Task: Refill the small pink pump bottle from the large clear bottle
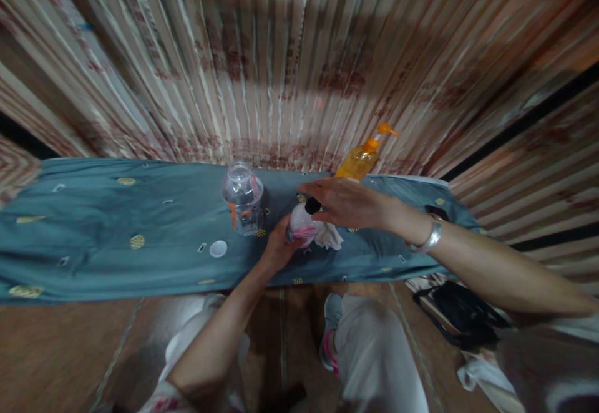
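Observation:
A white bottle (300, 221) with pink print and a black cap (312, 206) stands near the middle of the cloth-covered surface. My left hand (281, 242) is wrapped round its lower left side. From the right, my right hand (344, 201) has its fingers closed about the black cap. A crumpled white tissue (330, 237) lies just right of the bottle. To the left is a clear plastic jar (243, 204) with an open neck and orange marks, and a round white lid (218, 249) lies flat in front of it. Behind my right hand stands an orange pump bottle (358, 161).
The blue-green cloth (98, 213) has a pleated curtain (281, 57) right behind it. A dark phone-like object (437, 213) lies beyond my right wrist. A black bag (461, 310) is on the floor at the right.

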